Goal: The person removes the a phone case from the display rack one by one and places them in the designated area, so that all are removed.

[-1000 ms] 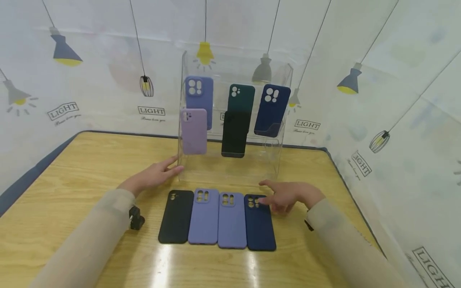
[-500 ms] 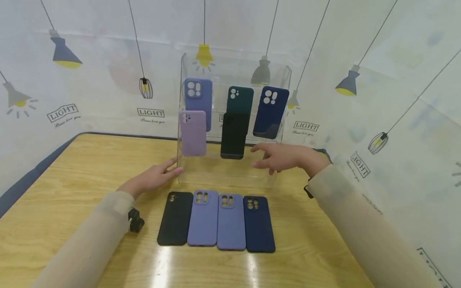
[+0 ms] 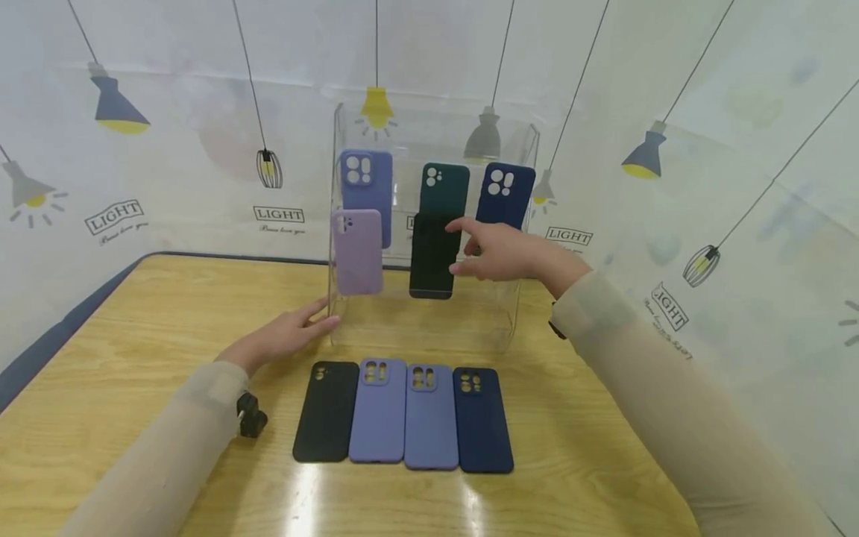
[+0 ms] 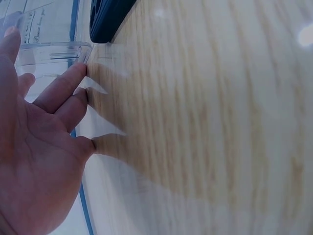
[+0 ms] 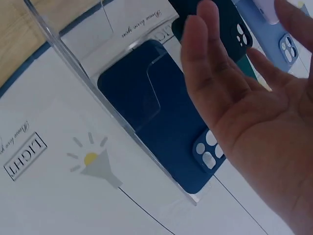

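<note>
One case (image 3: 430, 257) is black, the tabletop (image 3: 168, 328) yellowish, wood-grained.

White glare streaks on the table (image 3: 154, 321)

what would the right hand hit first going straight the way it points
Probably the black phone case in front of the green case; in the head view the right hand overlaps its edge, though whether they already touch is unclear.
</note>
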